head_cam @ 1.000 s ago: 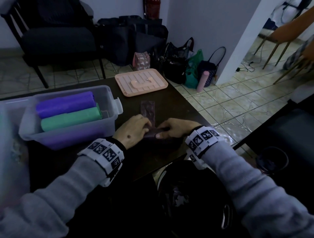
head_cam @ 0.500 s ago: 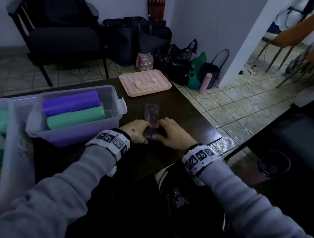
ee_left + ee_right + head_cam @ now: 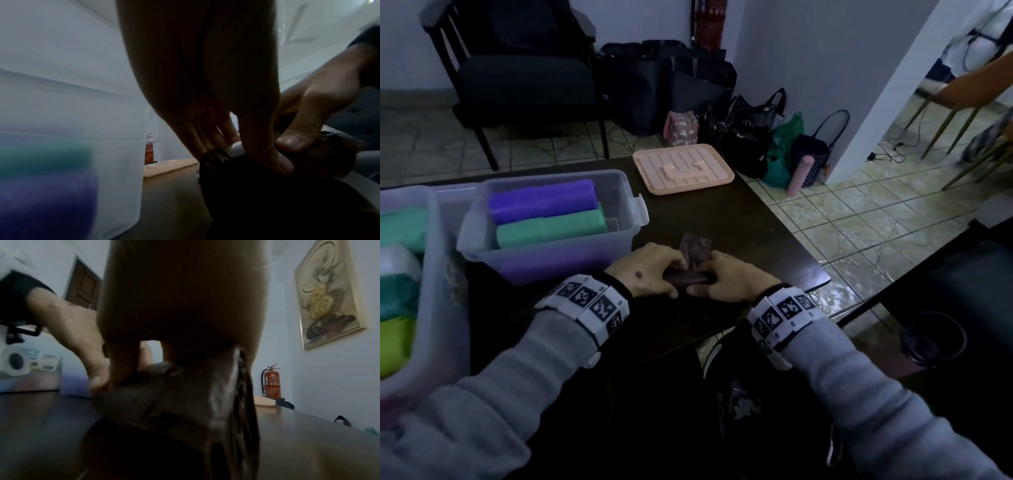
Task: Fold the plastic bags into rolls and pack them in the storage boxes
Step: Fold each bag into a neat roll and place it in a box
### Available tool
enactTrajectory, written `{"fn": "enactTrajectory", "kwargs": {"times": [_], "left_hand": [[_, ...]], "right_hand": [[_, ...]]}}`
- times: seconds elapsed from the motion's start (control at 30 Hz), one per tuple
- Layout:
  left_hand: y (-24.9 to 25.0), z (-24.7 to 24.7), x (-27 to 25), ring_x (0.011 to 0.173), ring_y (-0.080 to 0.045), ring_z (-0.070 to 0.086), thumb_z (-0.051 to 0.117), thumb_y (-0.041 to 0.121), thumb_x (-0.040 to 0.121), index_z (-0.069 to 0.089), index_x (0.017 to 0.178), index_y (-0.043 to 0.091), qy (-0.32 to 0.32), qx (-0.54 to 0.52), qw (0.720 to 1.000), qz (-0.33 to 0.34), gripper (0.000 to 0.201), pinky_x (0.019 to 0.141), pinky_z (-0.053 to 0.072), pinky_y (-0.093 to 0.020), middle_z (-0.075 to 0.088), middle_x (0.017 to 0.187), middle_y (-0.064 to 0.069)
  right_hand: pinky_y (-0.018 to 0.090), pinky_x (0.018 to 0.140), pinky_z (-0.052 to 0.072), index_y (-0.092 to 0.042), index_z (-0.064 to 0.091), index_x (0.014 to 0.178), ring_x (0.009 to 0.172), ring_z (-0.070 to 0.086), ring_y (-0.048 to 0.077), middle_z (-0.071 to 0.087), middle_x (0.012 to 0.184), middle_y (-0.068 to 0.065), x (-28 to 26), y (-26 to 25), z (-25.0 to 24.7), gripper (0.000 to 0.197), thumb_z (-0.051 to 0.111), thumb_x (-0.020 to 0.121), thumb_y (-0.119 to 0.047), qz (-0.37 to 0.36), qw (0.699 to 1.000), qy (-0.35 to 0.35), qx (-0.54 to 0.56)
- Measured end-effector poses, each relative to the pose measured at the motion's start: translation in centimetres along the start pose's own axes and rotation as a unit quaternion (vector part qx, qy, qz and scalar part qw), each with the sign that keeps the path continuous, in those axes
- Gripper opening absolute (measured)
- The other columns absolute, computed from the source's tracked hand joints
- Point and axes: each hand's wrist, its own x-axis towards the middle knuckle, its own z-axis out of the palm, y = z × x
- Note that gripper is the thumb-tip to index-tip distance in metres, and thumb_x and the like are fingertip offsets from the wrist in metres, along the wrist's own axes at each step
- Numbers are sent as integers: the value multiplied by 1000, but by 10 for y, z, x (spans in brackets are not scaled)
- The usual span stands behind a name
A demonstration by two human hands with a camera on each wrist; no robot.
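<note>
While the dark plastic bag [image 3: 690, 277] is lying on the dark table [image 3: 767, 240] just right of the clear storage box [image 3: 571, 260], both hands are curling round its rolled part. The left hand [image 3: 650, 272] is gripping the roll's left end, fingers over the top and thumb on the near side; the right hand [image 3: 732, 277] is gripping the right end likewise. The bag's unrolled tail [image 3: 695, 245] is lying flat beyond the fingertips.
</note>
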Motion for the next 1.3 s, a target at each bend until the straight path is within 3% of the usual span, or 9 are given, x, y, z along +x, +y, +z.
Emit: {"fn": "enactTrajectory", "kwargs": {"times": [0.2, 0.33, 0.5, 0.6, 0.7, 0.9, 1.07, 1.2, 1.3], "left_hand": [[-6, -2, 2, 113, -13, 55, 72, 25, 79, 58, 124, 25, -60, -7, 997, -47, 47, 101, 43, -32, 60, 124, 3], [-10, -2, 6, 113, -14, 55, 69, 27, 82, 58, 124, 24, -95, -6, 994, -60, 43, 102, 42, -35, 60, 124, 2], [-10, -4, 8, 104, -16, 59, 62, 26, 87, 62, 119, 19, -119, -13, 991, -56, 33, 92, 46, -29, 64, 114, -1], [-14, -7, 8, 100, -17, 61, 58, 22, 90, 63, 119, 17, -128, -17, 990, -49, 31, 87, 45, -26, 67, 113, -5], [-18, -9, 4, 105, -14, 60, 61, 26, 89, 63, 122, 18, -108, -33, 992, -49, 34, 95, 45, -27, 66, 115, 0], [-19, 3, -12, 115, -15, 52, 72, 27, 80, 60, 124, 18, 41, -24, 999, -21, 46, 99, 39, -27, 57, 122, 0], [-25, 12, -23, 115, -16, 50, 78, 15, 71, 54, 126, 18, 33, -9, 999, -24, 60, 96, 37, -26, 55, 122, -2], [-29, 12, -23, 115, -19, 52, 77, 13, 72, 55, 126, 19, 28, -32, 998, -48, 59, 98, 39, -28, 56, 123, -5], [-29, 11, -22, 117, -20, 51, 77, 13, 73, 55, 128, 20, 19, -31, 998, -54, 60, 100, 40, -31, 55, 126, -5]], "right_hand": [[37, 98, 42, -17, 42, 131, 114, 54, 24, 57, 125, 6, -4, -7, 4, 56, 56, 88, -49, 22, 999, 8, 25], [40, 87, 40, -15, 45, 117, 109, 50, 26, 53, 117, 7, -16, -17, 26, 40, 53, 90, -43, -12, 983, 156, -93], [40, 72, 48, -9, 61, 100, 91, 56, 29, 58, 99, 10, -22, -20, 52, 23, 63, 86, -27, -124, 941, 312, -49], [36, 89, 44, -11, 55, 118, 104, 52, 25, 55, 116, 8, -21, -15, 58, 49, 68, 79, -39, -124, 956, 263, -51], [34, 95, 41, -13, 52, 125, 111, 49, 23, 53, 121, 7, -19, -14, 54, 53, 69, 78, -30, -112, 962, 245, -43], [35, 99, 41, -14, 46, 135, 116, 51, 27, 54, 127, 10, -10, -13, 41, 54, 59, 87, -36, -59, 983, 170, -22], [21, 91, 34, -14, 49, 133, 116, 51, 22, 53, 129, 9, -8, -20, 27, 46, 56, 91, -33, -46, 995, 87, 0], [23, 91, 37, -17, 62, 119, 114, 54, 20, 59, 125, 5, 7, -19, 7, 29, 42, 99, -24, 27, 993, 60, 96], [29, 103, 37, -11, 51, 131, 126, 47, 28, 51, 136, 11, 28, -13, 4, 39, 38, 95, -9, 91, 989, 87, 72]]}}
